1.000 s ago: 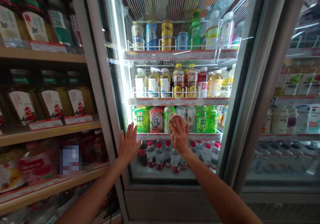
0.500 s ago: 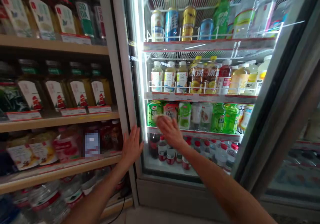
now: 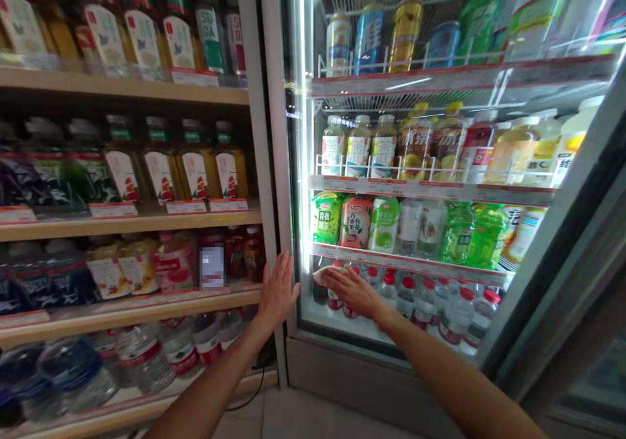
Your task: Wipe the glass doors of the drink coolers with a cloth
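My left hand [image 3: 278,290] rests with fingers stretched out against the pale upright frame [image 3: 278,184] between the shelving and the drinks fridge. My right hand [image 3: 353,289] presses nearly flat on the fridge's glass door, in front of the bottom row of red-capped bottles [image 3: 388,289]. Under its fingertips shows the edge of a pale cloth [image 3: 323,274], mostly hidden by the hand. Just above that hand, behind the glass, stand a green drink bottle [image 3: 327,218] and a red one [image 3: 356,222].
Wooden shelves [image 3: 127,220] full of bottles fill the left side. The fridge's grey base [image 3: 347,377] meets the tiled floor [image 3: 286,419], where a black cable [image 3: 254,396] lies. A thick dark door edge [image 3: 552,243] slants down on the right.
My right hand has moved down the glass with the cloth, from the green-bottle row to the bottom row. My left hand stays at the frame. The view has shifted left.
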A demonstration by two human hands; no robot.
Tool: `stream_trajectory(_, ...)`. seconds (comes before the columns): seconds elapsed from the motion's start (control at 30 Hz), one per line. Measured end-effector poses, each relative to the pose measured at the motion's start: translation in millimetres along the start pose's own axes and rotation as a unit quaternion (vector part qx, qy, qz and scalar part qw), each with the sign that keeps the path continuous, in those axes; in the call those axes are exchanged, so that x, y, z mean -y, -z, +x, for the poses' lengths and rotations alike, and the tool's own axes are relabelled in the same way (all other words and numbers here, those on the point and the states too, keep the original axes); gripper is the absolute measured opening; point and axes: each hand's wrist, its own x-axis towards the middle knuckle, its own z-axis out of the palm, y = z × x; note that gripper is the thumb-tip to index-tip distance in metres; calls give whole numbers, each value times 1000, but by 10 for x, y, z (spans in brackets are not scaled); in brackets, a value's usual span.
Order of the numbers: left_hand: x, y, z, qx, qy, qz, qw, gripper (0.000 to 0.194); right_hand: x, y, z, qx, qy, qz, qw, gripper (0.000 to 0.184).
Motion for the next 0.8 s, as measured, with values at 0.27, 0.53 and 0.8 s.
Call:
stream_trajectory(0.27,-567,31,61,33,-33,-48,998,62,-722,623,-365,-21,-282,-71,956,57)
stream_trajectory(0.53,-1199,70,216,50,-117,-56,990,64,-653,740,-1363,56,-156,-51,985,60)
stream_trajectory(0.8,-1770,35,367,12,-172,-98,980,62,-753,887,-1659,9,-321,-89,943,47)
